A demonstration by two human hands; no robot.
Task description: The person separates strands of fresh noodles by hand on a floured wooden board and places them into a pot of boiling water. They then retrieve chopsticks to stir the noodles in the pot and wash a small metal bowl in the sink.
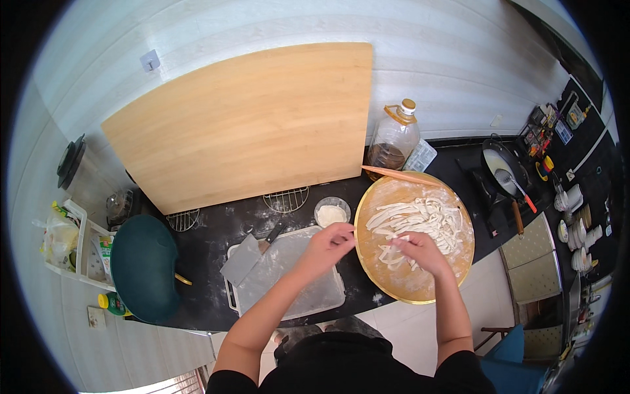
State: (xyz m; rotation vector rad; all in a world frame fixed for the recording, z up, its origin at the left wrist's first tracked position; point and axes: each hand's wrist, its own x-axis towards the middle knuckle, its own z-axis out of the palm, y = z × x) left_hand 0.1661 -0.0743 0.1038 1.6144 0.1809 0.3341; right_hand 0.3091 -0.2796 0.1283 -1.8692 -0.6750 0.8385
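Note:
Floured noodle strands [413, 216] lie in a loose heap on a round wooden board [376, 273] with a yellow rim. My right hand [422, 250] is over the near part of the heap, its thumb and fingers pinched on a pale noodle strand [399, 238]. At the board's left rim, my left hand [329, 246] hovers with curled fingers, a gap between thumb and forefinger, and nothing visible in it. Below that hand lies a flour-dusted grey tray [305, 290]. A cleaver [245, 258] rests across the tray's left end. Behind the tray stands a bowl of flour [331, 215].
A tapered rolling pin [401, 175] lies on the board's far edge. Behind it stands an oil jug [393, 143]. A large wooden board [256, 128] leans on the wall. To the right, a wok [497, 165] holds a skimmer; at left is a dark green lid-like object [142, 268].

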